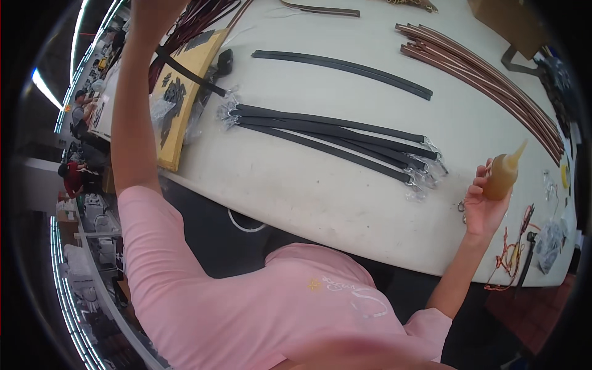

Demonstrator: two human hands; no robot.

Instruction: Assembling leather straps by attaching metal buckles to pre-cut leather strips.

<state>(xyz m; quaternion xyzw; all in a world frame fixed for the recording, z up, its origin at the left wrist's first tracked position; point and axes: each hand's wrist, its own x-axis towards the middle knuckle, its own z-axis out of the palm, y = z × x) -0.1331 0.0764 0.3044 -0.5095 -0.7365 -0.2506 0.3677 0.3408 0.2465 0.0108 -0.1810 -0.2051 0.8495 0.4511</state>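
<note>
Amber bottle (499,180) raised in our right hand (484,208)

We hold the bottle over the right part of the pale surface (308,206), its pointed nozzle (518,154) tilted upward, our right fingers (478,182) curled around its side. Our left hand (158,13) is largely cut off at the upper edge, so we cannot tell how its fingers stand. Between our arms lie black straps (320,131) with plastic-wrapped metal ends; dark strips (342,71) lie beyond them, and brown strips (487,86) bunch at upper right.
</note>
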